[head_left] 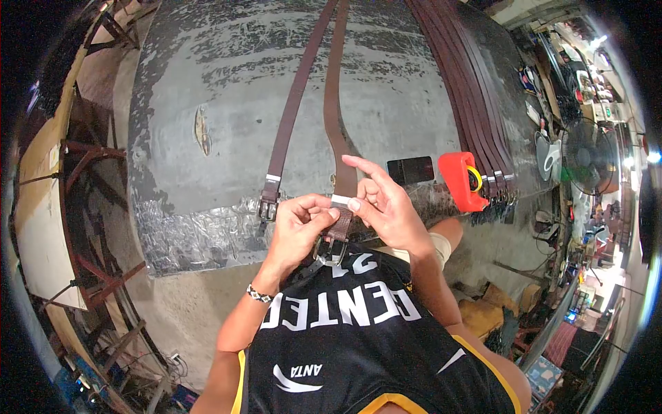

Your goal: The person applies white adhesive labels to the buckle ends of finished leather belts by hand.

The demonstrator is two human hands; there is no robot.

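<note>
A brown belt runs up the table from its buckle end, which is near my waist. My left hand, with a patterned bracelet on the wrist, pinches this belt just above its dark metal buckle. My right hand has its thumb on the white label band at the belt's edge, its index finger stretched out and the other fingers bent. What lies beneath that thumb is hidden. To the left, a second dark brown belt lies flat, its buckle by the front edge.
The worn grey table has a taped front edge. On the right, several belts lie side by side beside a red tape dispenser. A black flat rectangle lies nearby. A fan stands off to the right.
</note>
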